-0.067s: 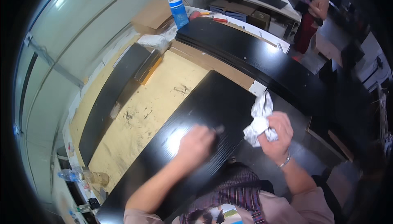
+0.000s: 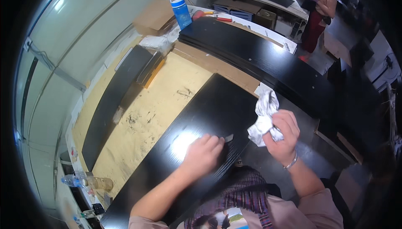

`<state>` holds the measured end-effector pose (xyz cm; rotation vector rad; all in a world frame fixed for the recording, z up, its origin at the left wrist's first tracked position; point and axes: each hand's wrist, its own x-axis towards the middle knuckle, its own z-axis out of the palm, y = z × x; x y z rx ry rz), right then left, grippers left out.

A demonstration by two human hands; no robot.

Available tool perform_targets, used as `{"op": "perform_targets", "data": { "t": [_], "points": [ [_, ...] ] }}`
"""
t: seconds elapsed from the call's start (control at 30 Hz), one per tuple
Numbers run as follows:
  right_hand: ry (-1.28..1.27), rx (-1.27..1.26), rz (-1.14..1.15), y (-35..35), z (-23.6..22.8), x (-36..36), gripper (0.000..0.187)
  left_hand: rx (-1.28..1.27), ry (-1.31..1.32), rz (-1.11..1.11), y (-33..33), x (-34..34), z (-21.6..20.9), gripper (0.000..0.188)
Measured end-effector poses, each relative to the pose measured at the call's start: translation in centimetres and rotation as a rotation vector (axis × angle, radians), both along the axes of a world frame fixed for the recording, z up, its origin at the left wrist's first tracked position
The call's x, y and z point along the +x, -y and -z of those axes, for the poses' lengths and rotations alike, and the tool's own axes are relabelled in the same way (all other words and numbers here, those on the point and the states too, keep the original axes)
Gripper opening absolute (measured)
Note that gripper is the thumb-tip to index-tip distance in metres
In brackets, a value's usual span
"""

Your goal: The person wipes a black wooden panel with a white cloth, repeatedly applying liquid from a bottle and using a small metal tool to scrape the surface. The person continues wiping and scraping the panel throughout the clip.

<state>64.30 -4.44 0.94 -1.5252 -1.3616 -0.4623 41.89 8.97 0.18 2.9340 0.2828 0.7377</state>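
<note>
A glossy black board (image 2: pixel 176 132) lies slantwise in front of me on the work table. Over its right part is my left hand (image 2: pixel 202 153), its fingers curled closed on a small flat grey piece (image 2: pixel 229 138) that pokes out past the knuckles. I cannot make out what kind of piece it is. Beyond the board's right edge, my right hand (image 2: pixel 282 134) grips a crumpled white cloth (image 2: pixel 264 118) between thumb and fingers. The cloth bunches up above and to the left of the hand.
Stacked black panels (image 2: pixel 247 53) lie along the far side. Another dark panel (image 2: pixel 113 99) lies at left beside a small dark block (image 2: pixel 148 69). A blue bottle (image 2: pixel 181 13) and cardboard box (image 2: pixel 155 17) stand behind. Clear bottles (image 2: pixel 98 183) lie near left. A person (image 2: pixel 320 17) stands far right.
My left hand has moved slightly toward me and to the right with the grey piece, which shows more sharply now. The cloth in my right hand has shifted a little.
</note>
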Motion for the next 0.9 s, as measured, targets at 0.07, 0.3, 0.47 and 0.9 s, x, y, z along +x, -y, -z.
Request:
{"op": "perform_targets", "data": {
  "t": [0.07, 0.3, 0.47, 0.9],
  "points": [
    [0.061, -0.201, -0.003, -2.2, -0.6, 1.7, 0.028, -0.048, 0.071, -0.133, -2.4, 2.6, 0.3, 0.028],
    [-0.022, -0.329, -0.122, -3.2, 2.4, 3.3, 0.029, -0.009, 0.051, -0.163, -4.7, 9.0, 0.3, 0.023],
    [-0.097, -0.251, -0.144, -3.3, 2.6, 4.0, 0.032, 0.042, 0.11, -0.387, -11.6, 11.1, 0.7, 0.014],
    [-0.52, -0.647, -0.078, -1.9, 5.4, 8.1, 0.051, 0.043, 0.057, -0.284, -8.4, 13.4, 0.9, 0.027]
  ]
}}
